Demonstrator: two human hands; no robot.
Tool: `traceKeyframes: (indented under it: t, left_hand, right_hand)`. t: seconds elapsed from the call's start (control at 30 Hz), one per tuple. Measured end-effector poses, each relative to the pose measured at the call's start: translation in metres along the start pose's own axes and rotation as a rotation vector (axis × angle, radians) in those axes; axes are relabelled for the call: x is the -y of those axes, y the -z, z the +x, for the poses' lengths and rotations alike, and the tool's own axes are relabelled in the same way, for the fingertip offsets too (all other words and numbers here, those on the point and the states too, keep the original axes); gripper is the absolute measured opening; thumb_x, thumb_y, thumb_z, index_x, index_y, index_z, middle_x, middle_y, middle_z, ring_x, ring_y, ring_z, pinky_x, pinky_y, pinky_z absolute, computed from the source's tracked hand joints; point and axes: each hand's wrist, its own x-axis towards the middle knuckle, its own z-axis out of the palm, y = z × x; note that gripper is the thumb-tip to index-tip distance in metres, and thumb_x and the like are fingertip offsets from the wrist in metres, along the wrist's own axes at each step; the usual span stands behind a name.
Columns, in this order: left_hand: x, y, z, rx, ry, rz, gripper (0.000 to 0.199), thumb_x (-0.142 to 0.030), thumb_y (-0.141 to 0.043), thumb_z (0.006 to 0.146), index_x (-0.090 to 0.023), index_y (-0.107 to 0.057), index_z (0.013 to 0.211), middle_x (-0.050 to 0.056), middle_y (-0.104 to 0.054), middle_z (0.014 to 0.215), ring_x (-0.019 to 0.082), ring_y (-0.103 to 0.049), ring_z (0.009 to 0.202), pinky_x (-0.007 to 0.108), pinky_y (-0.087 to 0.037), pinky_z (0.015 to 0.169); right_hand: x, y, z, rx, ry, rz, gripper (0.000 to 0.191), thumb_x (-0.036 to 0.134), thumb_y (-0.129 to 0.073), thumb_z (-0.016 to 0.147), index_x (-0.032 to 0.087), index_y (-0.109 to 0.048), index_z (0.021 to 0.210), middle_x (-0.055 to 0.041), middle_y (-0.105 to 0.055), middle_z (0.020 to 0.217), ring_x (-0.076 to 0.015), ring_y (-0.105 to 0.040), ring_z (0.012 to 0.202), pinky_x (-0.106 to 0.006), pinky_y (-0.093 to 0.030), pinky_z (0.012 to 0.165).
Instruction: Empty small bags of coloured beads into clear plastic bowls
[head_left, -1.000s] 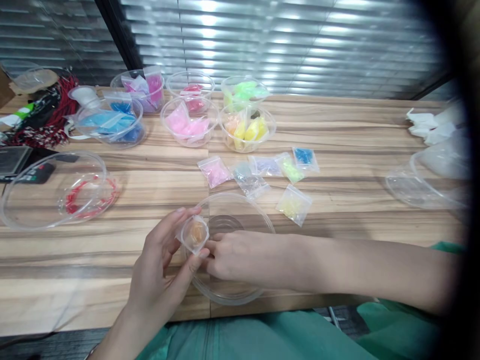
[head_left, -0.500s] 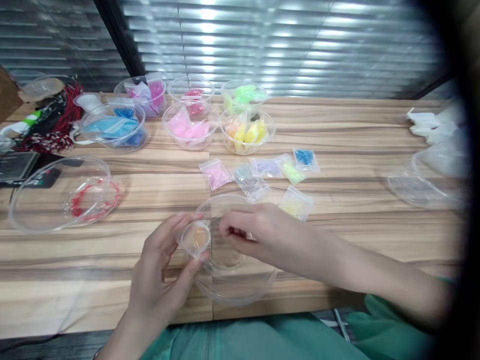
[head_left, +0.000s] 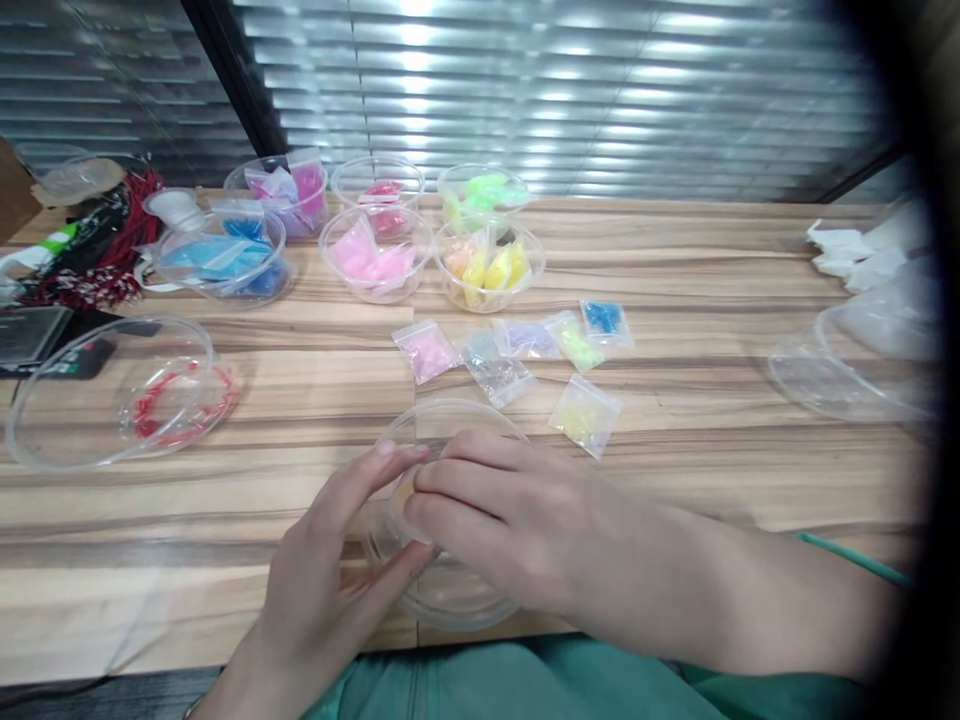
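My left hand (head_left: 326, 550) holds a small clear plastic cup (head_left: 400, 497) between thumb and fingers; something orange shows inside it. Over the cup's mouth lies my right hand (head_left: 510, 510), its fingers bent together at the opening and covering most of the cup. What those fingertips hold, if anything, is hidden. Both hands are above a round clear plastic bowl (head_left: 454, 622) at the table's front edge. Just beyond it lie small zip bags with pale yellow (head_left: 585, 415), pink (head_left: 427, 352), lilac (head_left: 527, 339), green (head_left: 576, 342) and blue (head_left: 604, 319) contents.
Clear tubs of coloured bags stand along the back, among them a pink one (head_left: 377, 262) and a yellow one (head_left: 491, 270). On the left are a large clear tub (head_left: 109, 468) with a red ring of pieces and a heap of red cords (head_left: 139, 225). White tissue (head_left: 851, 255) lies far right.
My right hand has moved left and down from beside the cup to over its mouth. My left hand, with the cup, has shifted slightly right and down.
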Motion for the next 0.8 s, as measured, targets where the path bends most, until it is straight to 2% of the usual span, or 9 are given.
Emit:
traceKeyframes:
  t: [0.13, 0.2, 0.3, 0.37, 0.43, 0.47, 0.57, 0.63, 0.8]
  left_hand:
    - [0.001, 0.0, 0.0, -0.002, -0.005, -0.005, 0.06, -0.037, -0.074, 0.086, -0.038, -0.049, 0.141, 0.0, -0.071, 0.129, 0.027, -0.071, 0.116, 0.041, -0.065, 0.093]
    - [0.002, -0.001, -0.001, -0.005, -0.05, 0.005, 0.062, -0.034, -0.073, 0.087, -0.039, -0.046, 0.143, 0.0, -0.07, 0.13, 0.027, -0.07, 0.117, 0.041, -0.063, 0.096]
    - [0.005, -0.001, -0.003, -0.015, -0.069, 0.02, 0.067, -0.032, -0.073, 0.087, -0.039, -0.042, 0.146, 0.0, -0.07, 0.131, 0.026, -0.07, 0.117, 0.039, -0.063, 0.096]
    - [0.007, -0.002, -0.004, -0.014, -0.032, 0.026, 0.069, -0.033, -0.074, 0.087, -0.039, -0.041, 0.147, 0.001, -0.07, 0.131, 0.026, -0.07, 0.117, 0.039, -0.063, 0.096]
    - [0.009, -0.001, -0.005, -0.001, 0.0, 0.028, 0.073, -0.033, -0.076, 0.085, -0.039, -0.039, 0.148, 0.002, -0.071, 0.129, 0.028, -0.07, 0.118, 0.042, -0.063, 0.096]
    - [0.01, -0.001, -0.005, 0.009, 0.008, 0.023, 0.076, -0.033, -0.077, 0.084, -0.038, -0.038, 0.149, 0.002, -0.071, 0.129, 0.029, -0.069, 0.118, 0.043, -0.063, 0.095]
    - [0.01, 0.001, -0.004, 0.021, 0.016, 0.002, 0.079, -0.031, -0.078, 0.083, -0.039, -0.036, 0.15, 0.004, -0.072, 0.127, 0.029, -0.07, 0.118, 0.042, -0.065, 0.089]
    - [0.01, 0.002, -0.003, 0.024, 0.011, -0.005, 0.079, -0.031, -0.078, 0.083, -0.039, -0.037, 0.15, 0.004, -0.073, 0.126, 0.03, -0.07, 0.117, 0.044, -0.065, 0.089]
    - [0.013, 0.002, 0.0, 0.0, 0.025, 0.022, 0.078, -0.035, -0.079, 0.081, -0.038, -0.04, 0.148, 0.007, -0.073, 0.125, 0.034, -0.071, 0.115, 0.054, -0.063, 0.09]
  right_hand:
    - [0.001, 0.0, 0.001, 0.082, -0.025, 0.019, 0.023, 0.01, -0.05, 0.099, 0.012, -0.072, 0.105, -0.0054, -0.073, 0.102, -0.019, -0.062, 0.1, -0.028, -0.052, 0.089]
    - [-0.001, -0.001, 0.0, 0.071, -0.032, 0.075, 0.021, 0.01, -0.052, 0.099, 0.01, -0.071, 0.105, -0.0067, -0.072, 0.103, -0.0193, -0.06, 0.103, -0.028, -0.051, 0.091]
    - [-0.004, -0.003, -0.003, -0.019, -0.071, 0.233, 0.019, 0.012, -0.049, 0.101, 0.01, -0.068, 0.105, -0.0066, -0.069, 0.101, -0.0165, -0.06, 0.101, -0.026, -0.05, 0.092]
    - [-0.006, -0.004, -0.006, -0.117, -0.15, 0.296, 0.02, 0.012, -0.046, 0.102, 0.012, -0.065, 0.103, -0.0056, -0.067, 0.098, -0.0152, -0.06, 0.093, -0.025, -0.051, 0.085]
    - [-0.009, -0.006, -0.007, -0.188, -0.218, 0.256, 0.023, 0.009, -0.042, 0.1, 0.012, -0.065, 0.099, -0.0061, -0.066, 0.096, -0.0157, -0.06, 0.086, -0.027, -0.051, 0.076]
    - [-0.01, -0.008, -0.007, -0.179, -0.227, 0.203, 0.024, 0.006, -0.042, 0.098, 0.012, -0.065, 0.097, -0.0068, -0.066, 0.094, -0.0166, -0.06, 0.083, -0.028, -0.05, 0.073]
    - [-0.015, -0.023, -0.006, 0.052, -0.183, 0.028, 0.017, 0.002, -0.053, 0.088, 0.011, -0.067, 0.092, -0.0078, -0.067, 0.089, -0.021, -0.061, 0.085, -0.033, -0.05, 0.074]
    - [-0.018, -0.035, -0.005, 0.204, -0.119, -0.04, 0.015, 0.004, -0.059, 0.086, 0.012, -0.068, 0.094, -0.0087, -0.068, 0.094, -0.0238, -0.061, 0.095, -0.034, -0.051, 0.08]
    - [-0.023, -0.056, -0.004, 0.265, 0.063, -0.142, 0.015, 0.006, -0.057, 0.089, 0.011, -0.068, 0.098, -0.0141, -0.067, 0.113, -0.0278, -0.059, 0.109, -0.039, -0.049, 0.09]
